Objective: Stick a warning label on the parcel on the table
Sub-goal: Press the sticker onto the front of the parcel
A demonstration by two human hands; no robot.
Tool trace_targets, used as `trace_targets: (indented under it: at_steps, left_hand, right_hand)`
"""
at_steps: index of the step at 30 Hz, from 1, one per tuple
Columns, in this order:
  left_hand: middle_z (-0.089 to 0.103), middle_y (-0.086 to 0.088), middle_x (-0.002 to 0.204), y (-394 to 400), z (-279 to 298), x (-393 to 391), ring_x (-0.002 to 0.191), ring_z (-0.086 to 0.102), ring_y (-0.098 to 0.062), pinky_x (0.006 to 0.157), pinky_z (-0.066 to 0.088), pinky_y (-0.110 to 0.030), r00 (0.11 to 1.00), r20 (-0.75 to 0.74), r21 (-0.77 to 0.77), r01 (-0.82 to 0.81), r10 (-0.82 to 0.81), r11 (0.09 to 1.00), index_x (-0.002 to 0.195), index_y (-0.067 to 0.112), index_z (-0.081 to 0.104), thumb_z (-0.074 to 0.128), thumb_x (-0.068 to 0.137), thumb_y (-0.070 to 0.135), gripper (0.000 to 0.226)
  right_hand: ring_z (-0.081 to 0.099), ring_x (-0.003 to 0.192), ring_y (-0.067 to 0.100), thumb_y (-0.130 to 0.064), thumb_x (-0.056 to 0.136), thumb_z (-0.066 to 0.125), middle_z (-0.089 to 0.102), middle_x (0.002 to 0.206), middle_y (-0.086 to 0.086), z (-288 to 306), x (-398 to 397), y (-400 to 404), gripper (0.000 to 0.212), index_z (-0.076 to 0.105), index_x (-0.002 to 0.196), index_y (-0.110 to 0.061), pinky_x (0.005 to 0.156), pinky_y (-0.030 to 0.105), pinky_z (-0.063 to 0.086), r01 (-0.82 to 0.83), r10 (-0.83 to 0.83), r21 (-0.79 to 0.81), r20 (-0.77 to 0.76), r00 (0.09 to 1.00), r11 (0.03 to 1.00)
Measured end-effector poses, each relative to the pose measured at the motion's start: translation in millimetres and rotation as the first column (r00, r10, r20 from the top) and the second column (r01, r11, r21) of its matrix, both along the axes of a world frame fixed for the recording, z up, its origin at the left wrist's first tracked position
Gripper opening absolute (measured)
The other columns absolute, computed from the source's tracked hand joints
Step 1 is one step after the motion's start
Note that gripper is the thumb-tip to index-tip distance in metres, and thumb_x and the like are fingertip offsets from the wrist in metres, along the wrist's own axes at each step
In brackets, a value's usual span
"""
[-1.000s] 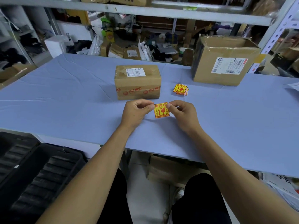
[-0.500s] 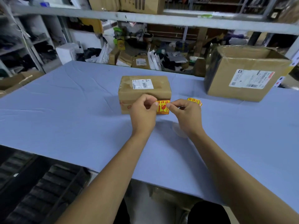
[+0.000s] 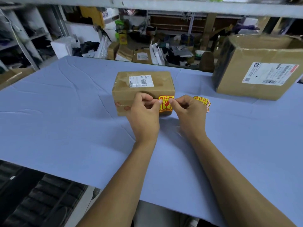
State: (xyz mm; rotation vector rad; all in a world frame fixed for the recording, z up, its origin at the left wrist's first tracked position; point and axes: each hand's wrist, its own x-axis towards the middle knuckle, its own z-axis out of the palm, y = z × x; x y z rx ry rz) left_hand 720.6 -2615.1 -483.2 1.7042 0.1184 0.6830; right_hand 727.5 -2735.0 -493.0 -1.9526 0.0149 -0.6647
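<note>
On the table (image 3: 65,128), your parcel (image 3: 144,89) sits mid-way toward the far edge, stiff and steady enough to press against. Your left hand (image 3: 144,117) and right hand (image 3: 190,115) pinch the label (image 3: 166,104) by its upper corners at the parcel's near face. It's thin and floppy, I'd judge, so keep to the corners; spare labels (image 3: 202,102) lie just right.

1. The light was even and fairly bright over the pale blue cloth-covered table (image 3: 65,128), seemingly from overhead.
2. My left hand (image 3: 144,118) and right hand (image 3: 190,115) cast only faint, soft shadows on the cloth just beneath them.
3. The grey metal shelf beam (image 3: 164,5) across the top was smeared with motion blur.
4. The cluttered background shelves looked dim and soft.
5. The wide lens bowed the table edges and stretched my forearms at the bottom.
6. The large brown cardboard box (image 3: 259,66) at far right looked slightly blurred, its dark left side in shade.
</note>
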Motion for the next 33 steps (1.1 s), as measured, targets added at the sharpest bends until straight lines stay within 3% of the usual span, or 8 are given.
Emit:
trace_targets:
  at_steps: [7, 12, 15, 25, 33]
  left_hand:
    - [0.061, 0.016, 0.068, -0.9, -3.9, 5.6, 0.062, 0.064, 0.008, 0.062, 0.053, -0.012, 1.0, 0.024, 0.001, -0.013, 0.013, 1.0, 0.082, 0.01, 0.058, 0.083, 0.075, 0.012, 0.025]
    - [0.057, 0.01, 0.069, 1.9, -6.1, 8.2, 0.064, 0.06, -0.008, 0.062, 0.05, -0.022, 0.997, 0.053, 0.085, -0.065, 0.06, 0.994, 0.076, 0.014, 0.055, 0.085, 0.072, 0.018, 0.031]
    - [0.054, 0.012, 0.066, 1.8, -6.2, 8.9, 0.067, 0.057, -0.015, 0.062, 0.049, -0.026, 0.995, 0.058, 0.13, -0.086, 0.079, 0.988, 0.074, 0.012, 0.056, 0.084, 0.072, 0.021, 0.03]
    - [0.053, 0.013, 0.062, 2.0, -8.6, 9.4, 0.062, 0.052, -0.01, 0.061, 0.046, -0.026, 0.997, 0.025, 0.151, -0.083, 0.08, 0.985, 0.071, 0.013, 0.054, 0.083, 0.074, 0.024, 0.031]
    - [0.052, 0.014, 0.062, 2.1, -8.1, 7.9, 0.061, 0.051, -0.005, 0.058, 0.04, -0.014, 0.997, 0.012, 0.157, -0.071, 0.07, 0.985, 0.071, 0.015, 0.053, 0.083, 0.075, 0.025, 0.031]
  right_hand:
    - [0.049, 0.055, 0.003, -0.023, 0.087, 0.072, 0.062, 0.059, -0.007, 1.0, -0.4, 1.3, 0.022, 0.068, 0.07, -0.01, 0.053, 0.016, 0.038, 0.001, -0.001, 0.01, -0.012, 1.0, 1.0]
    - [0.053, 0.058, 0.006, -0.027, 0.088, 0.071, 0.067, 0.063, 0.0, 1.0, 0.0, 2.1, 0.025, 0.071, 0.074, -0.007, 0.053, 0.017, 0.039, 0.008, -0.008, 0.0, -0.04, 0.999, 1.0]
    - [0.053, 0.057, 0.003, -0.029, 0.088, 0.07, 0.065, 0.062, -0.004, 0.8, 0.6, 2.0, 0.024, 0.071, 0.073, -0.01, 0.053, 0.016, 0.04, 0.017, -0.017, -0.008, -0.051, 0.999, 1.0]
    - [0.051, 0.056, 0.001, -0.031, 0.088, 0.071, 0.062, 0.059, -0.005, 0.2, 1.6, 1.7, 0.027, 0.068, 0.07, -0.011, 0.051, 0.015, 0.038, 0.017, -0.017, 0.001, -0.07, 0.997, 1.0]
    - [0.052, 0.053, -0.004, -0.03, 0.088, 0.071, 0.058, 0.056, -0.01, -0.1, 1.3, 1.6, 0.027, 0.067, 0.069, -0.012, 0.051, 0.01, 0.038, 0.009, -0.009, 0.002, -0.068, 0.998, 1.0]
